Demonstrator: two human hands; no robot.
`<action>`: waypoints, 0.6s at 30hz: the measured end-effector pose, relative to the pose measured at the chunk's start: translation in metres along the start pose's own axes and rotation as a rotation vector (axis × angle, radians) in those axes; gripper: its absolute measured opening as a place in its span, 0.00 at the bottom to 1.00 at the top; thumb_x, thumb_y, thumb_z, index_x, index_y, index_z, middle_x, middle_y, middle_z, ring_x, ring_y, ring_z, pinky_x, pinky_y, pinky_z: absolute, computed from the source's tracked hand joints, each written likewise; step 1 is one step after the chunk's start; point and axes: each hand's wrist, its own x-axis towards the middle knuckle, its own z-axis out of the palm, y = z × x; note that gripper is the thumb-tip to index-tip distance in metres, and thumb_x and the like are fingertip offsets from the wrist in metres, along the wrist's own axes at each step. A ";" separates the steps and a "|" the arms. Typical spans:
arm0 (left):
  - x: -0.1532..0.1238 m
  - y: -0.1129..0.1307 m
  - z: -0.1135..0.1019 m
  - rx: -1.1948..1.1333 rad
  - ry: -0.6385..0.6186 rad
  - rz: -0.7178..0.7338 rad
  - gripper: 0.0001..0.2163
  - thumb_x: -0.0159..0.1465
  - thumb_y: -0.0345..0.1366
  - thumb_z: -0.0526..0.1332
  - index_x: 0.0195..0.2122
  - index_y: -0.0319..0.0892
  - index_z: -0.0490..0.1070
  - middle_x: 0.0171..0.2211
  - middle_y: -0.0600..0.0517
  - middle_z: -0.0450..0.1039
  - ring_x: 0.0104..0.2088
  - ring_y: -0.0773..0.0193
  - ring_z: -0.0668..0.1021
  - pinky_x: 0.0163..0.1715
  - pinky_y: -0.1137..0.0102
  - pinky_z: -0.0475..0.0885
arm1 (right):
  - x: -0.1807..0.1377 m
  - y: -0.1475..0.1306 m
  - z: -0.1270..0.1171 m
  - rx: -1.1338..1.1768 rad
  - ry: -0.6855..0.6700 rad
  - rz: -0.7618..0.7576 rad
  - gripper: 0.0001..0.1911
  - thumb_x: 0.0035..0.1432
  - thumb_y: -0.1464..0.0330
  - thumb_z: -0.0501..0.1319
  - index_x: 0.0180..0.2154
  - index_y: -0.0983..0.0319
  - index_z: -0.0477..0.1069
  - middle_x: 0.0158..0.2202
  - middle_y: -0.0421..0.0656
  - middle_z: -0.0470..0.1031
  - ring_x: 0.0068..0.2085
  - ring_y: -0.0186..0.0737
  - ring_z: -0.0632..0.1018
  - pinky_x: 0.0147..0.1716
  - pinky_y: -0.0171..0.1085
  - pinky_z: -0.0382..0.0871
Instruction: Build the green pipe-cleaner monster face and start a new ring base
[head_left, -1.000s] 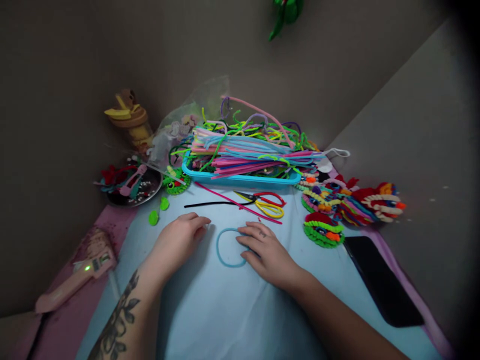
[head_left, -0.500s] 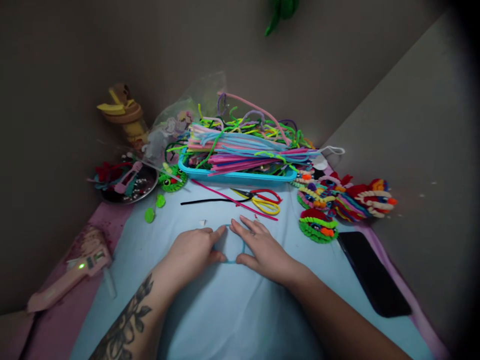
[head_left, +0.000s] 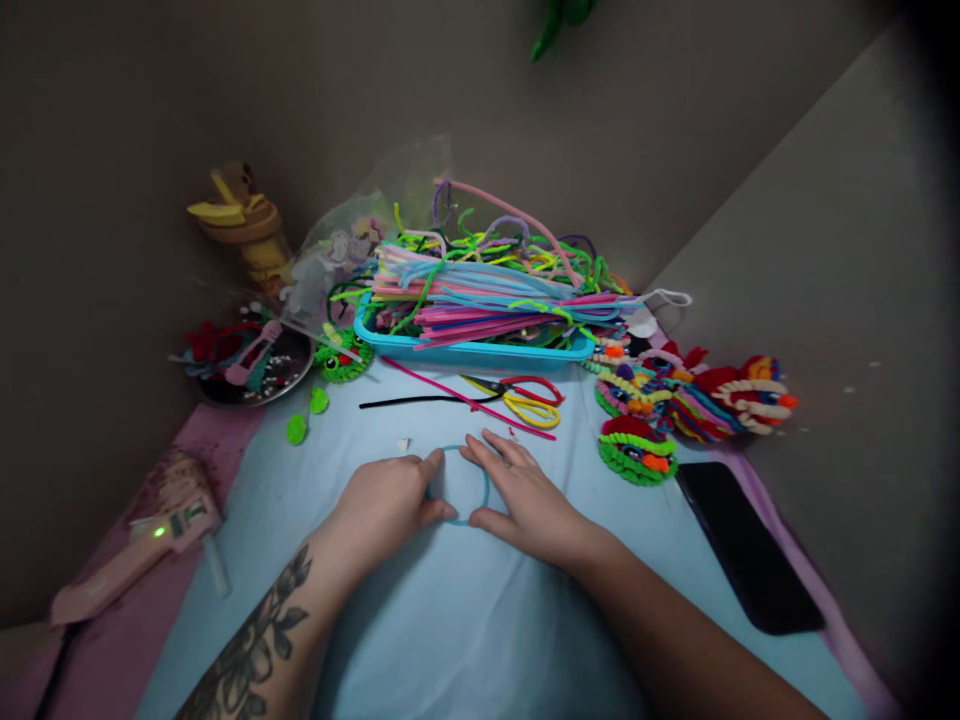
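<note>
Hands on the pale blue counter (head_left: pixel 465 620), left hand (head_left: pixel 386 500) and right hand (head_left: pixel 525 495) pinching opposite sides of a light blue pipe-cleaner ring (head_left: pixel 480 470) lying flat between them, yellow-and-red-handled scissors (head_left: pixel 529 400) beyond, turquoise plastic tray (head_left: pixel 465 352) heaped with multicoloured pipe cleaners further back.

Two plain grey-brown walls (head_left: pixel 225 90) are meeting in a corner behind the table (head_left: pixel 112 650). A pale blue cloth (head_left: pixel 450 620) is covering the tabletop, with a pink surface showing at its left edge. Dim, even light is falling across the scene.
</note>
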 end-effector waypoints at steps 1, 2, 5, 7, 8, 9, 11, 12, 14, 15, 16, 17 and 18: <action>0.000 0.001 0.000 0.009 -0.004 -0.011 0.24 0.60 0.47 0.58 0.56 0.43 0.62 0.39 0.42 0.77 0.36 0.49 0.79 0.32 0.62 0.71 | 0.000 0.000 0.000 0.001 0.005 -0.001 0.43 0.51 0.64 0.63 0.65 0.60 0.44 0.63 0.47 0.58 0.66 0.49 0.50 0.61 0.52 0.49; 0.001 0.002 0.000 0.020 -0.009 -0.025 0.24 0.60 0.45 0.58 0.56 0.43 0.62 0.39 0.42 0.77 0.36 0.49 0.79 0.31 0.62 0.71 | -0.001 0.000 0.000 0.004 0.010 -0.002 0.43 0.51 0.64 0.63 0.65 0.60 0.45 0.63 0.46 0.58 0.66 0.49 0.49 0.61 0.52 0.49; 0.000 0.008 -0.002 0.030 -0.042 -0.071 0.24 0.60 0.41 0.58 0.58 0.42 0.61 0.38 0.42 0.77 0.36 0.49 0.80 0.31 0.62 0.72 | -0.001 0.001 0.000 0.013 0.025 -0.002 0.43 0.51 0.64 0.63 0.64 0.60 0.46 0.62 0.46 0.59 0.65 0.49 0.50 0.61 0.51 0.50; -0.001 0.011 -0.004 0.023 -0.069 -0.102 0.24 0.60 0.39 0.58 0.58 0.42 0.61 0.38 0.43 0.78 0.36 0.48 0.80 0.31 0.61 0.72 | 0.000 0.000 -0.001 0.016 0.028 0.001 0.42 0.51 0.64 0.63 0.64 0.60 0.47 0.62 0.46 0.60 0.65 0.49 0.51 0.61 0.51 0.50; -0.001 0.013 -0.005 0.020 -0.079 -0.111 0.25 0.60 0.39 0.58 0.59 0.42 0.60 0.38 0.43 0.78 0.36 0.48 0.80 0.30 0.61 0.72 | 0.001 -0.001 -0.001 0.017 0.030 0.004 0.42 0.51 0.65 0.63 0.64 0.60 0.47 0.62 0.46 0.61 0.65 0.50 0.51 0.61 0.52 0.50; -0.001 0.013 -0.006 0.021 -0.082 -0.116 0.25 0.60 0.38 0.58 0.59 0.42 0.60 0.37 0.43 0.78 0.36 0.47 0.80 0.30 0.60 0.72 | 0.001 -0.001 -0.002 0.017 0.030 0.009 0.42 0.51 0.65 0.63 0.64 0.60 0.47 0.61 0.47 0.62 0.65 0.50 0.52 0.61 0.52 0.50; -0.001 0.012 -0.005 0.024 -0.072 -0.113 0.25 0.60 0.39 0.58 0.59 0.42 0.60 0.37 0.42 0.78 0.36 0.46 0.80 0.30 0.60 0.72 | 0.002 -0.002 -0.002 0.018 0.027 0.017 0.42 0.51 0.65 0.63 0.64 0.59 0.47 0.60 0.46 0.64 0.65 0.50 0.52 0.61 0.54 0.49; 0.000 0.011 -0.004 0.022 -0.064 -0.107 0.25 0.60 0.40 0.59 0.59 0.43 0.61 0.37 0.42 0.78 0.36 0.46 0.80 0.30 0.60 0.72 | 0.002 -0.002 -0.002 0.019 0.027 0.018 0.42 0.50 0.65 0.63 0.64 0.59 0.48 0.59 0.46 0.64 0.65 0.51 0.52 0.60 0.54 0.50; 0.000 0.007 -0.003 0.014 -0.043 -0.089 0.25 0.59 0.42 0.60 0.58 0.44 0.62 0.38 0.42 0.78 0.36 0.47 0.80 0.31 0.61 0.72 | 0.000 0.000 -0.002 0.030 0.038 0.006 0.40 0.50 0.66 0.63 0.63 0.59 0.51 0.60 0.48 0.63 0.65 0.52 0.53 0.60 0.54 0.52; 0.000 0.005 -0.003 0.008 -0.031 -0.078 0.25 0.59 0.43 0.60 0.57 0.44 0.62 0.38 0.42 0.78 0.37 0.47 0.80 0.31 0.61 0.72 | -0.001 0.003 -0.002 0.045 0.056 -0.009 0.38 0.51 0.66 0.63 0.62 0.59 0.53 0.61 0.49 0.61 0.65 0.52 0.53 0.59 0.54 0.54; 0.000 0.004 -0.004 0.004 -0.021 -0.067 0.25 0.58 0.43 0.60 0.57 0.45 0.63 0.38 0.42 0.78 0.37 0.47 0.80 0.32 0.62 0.72 | -0.002 0.005 -0.003 0.064 0.085 -0.028 0.35 0.52 0.67 0.61 0.61 0.60 0.54 0.61 0.49 0.61 0.65 0.51 0.53 0.59 0.53 0.55; 0.000 0.003 -0.005 0.001 -0.014 -0.059 0.24 0.58 0.43 0.61 0.56 0.45 0.64 0.38 0.42 0.78 0.38 0.48 0.80 0.32 0.62 0.71 | -0.003 0.008 -0.003 0.084 0.122 -0.049 0.32 0.54 0.69 0.59 0.60 0.60 0.55 0.61 0.49 0.61 0.65 0.49 0.53 0.59 0.52 0.56; 0.000 0.003 -0.006 -0.001 -0.010 -0.054 0.23 0.58 0.43 0.61 0.55 0.45 0.65 0.38 0.43 0.78 0.38 0.49 0.80 0.32 0.63 0.71 | -0.004 0.010 -0.003 0.102 0.162 -0.070 0.29 0.56 0.71 0.57 0.59 0.60 0.57 0.60 0.49 0.62 0.65 0.47 0.54 0.59 0.51 0.56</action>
